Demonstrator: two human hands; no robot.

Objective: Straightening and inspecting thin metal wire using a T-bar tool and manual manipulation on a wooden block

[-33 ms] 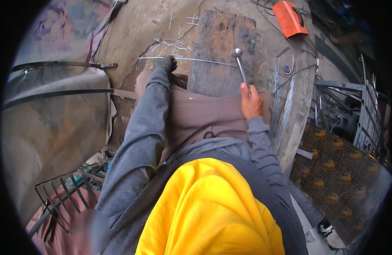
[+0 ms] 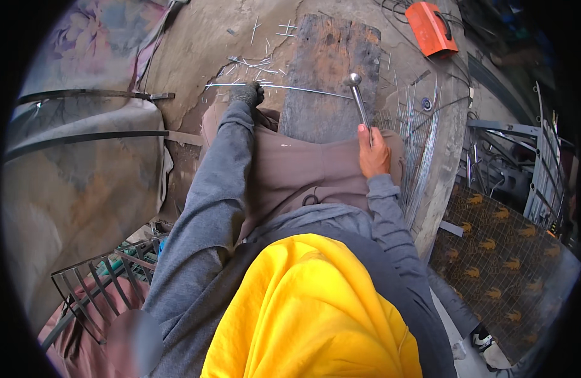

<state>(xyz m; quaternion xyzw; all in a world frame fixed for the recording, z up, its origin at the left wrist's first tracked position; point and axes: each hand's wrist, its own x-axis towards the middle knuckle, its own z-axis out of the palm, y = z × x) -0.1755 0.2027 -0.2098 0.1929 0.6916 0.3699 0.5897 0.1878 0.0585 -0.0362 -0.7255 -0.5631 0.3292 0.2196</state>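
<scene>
My left hand (image 2: pixel 245 94), in a dark grey glove, is closed on a thin metal rod (image 2: pixel 303 90). The rod runs from left of the glove across a worn wooden board (image 2: pixel 331 53). My bare right hand (image 2: pixel 374 154) is wrapped round the handle of a steel hammer (image 2: pixel 360 104) with a shiny rounded head. That head is over the right part of the board, close to the rod's right end; whether the two touch I cannot tell. Beyond my left hand, several short cut rods (image 2: pixel 255 64) lie scattered on the ground.
Long thin rods (image 2: pixel 419 138) lie bundled right of my knee. An orange metal case (image 2: pixel 430 30) with a black handle stands at the far right. A patterned dark sheet (image 2: pixel 498 264) is at lower right, a metal frame (image 2: pixel 536 151) above it. Hanging cloth (image 2: pixel 82 183) borders the left.
</scene>
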